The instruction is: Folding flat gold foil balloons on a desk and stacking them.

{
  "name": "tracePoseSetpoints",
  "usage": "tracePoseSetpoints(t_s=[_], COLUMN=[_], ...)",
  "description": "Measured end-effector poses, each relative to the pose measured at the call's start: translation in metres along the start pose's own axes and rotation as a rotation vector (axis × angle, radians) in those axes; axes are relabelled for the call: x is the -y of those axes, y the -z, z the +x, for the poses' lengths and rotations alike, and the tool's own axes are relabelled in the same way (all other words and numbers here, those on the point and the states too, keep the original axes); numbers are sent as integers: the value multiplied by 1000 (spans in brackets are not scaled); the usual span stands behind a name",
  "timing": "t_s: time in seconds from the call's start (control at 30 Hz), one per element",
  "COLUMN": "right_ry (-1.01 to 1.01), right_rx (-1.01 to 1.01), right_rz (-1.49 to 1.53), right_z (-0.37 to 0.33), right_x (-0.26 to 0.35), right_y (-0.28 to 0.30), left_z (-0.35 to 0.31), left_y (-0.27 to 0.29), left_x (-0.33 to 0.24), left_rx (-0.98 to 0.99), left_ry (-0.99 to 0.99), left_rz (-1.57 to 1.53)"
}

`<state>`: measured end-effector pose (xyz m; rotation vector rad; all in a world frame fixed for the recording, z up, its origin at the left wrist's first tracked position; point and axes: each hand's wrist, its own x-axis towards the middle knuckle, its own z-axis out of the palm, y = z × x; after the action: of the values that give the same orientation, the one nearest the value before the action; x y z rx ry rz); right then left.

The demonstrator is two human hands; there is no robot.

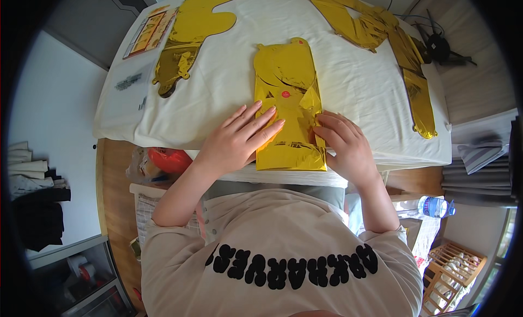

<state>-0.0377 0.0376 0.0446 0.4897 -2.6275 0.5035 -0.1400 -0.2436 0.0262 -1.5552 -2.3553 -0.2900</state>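
Bare forearms point(182, 191) extend forward, the bare left hand point(237, 137) palm-down with fingers point(262, 120) spread, the bare right hand point(347, 144) curved inward.

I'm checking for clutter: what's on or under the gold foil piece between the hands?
The left hand and right hand touch the gold foil piece; a red spot shows on top. White cloth shows beyond; anything underneath is covered.
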Motion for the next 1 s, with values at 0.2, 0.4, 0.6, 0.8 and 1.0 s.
tracePoseSetpoints(t_s=[0.2,0.4,0.6,0.8,1.0], right_ry=[32,43,54,64,-20], right_rx=[62,96,154,148,108], right_rz=[41,67,55,147,228], right_z=[7,16,20,19,14], right_x=[-3,-4,-8,-11,-8], right_y=[6,10,10,10,10], left_z=[2,5,6,7,7], left_y=[1,5,10,12,11], left_x=[1,3,3,3,5], left_rx=[-38,-6,25,68,33], left_ry=[5,16,-10,22,-5], left_rz=[-119,-178,-58,-161,-189])
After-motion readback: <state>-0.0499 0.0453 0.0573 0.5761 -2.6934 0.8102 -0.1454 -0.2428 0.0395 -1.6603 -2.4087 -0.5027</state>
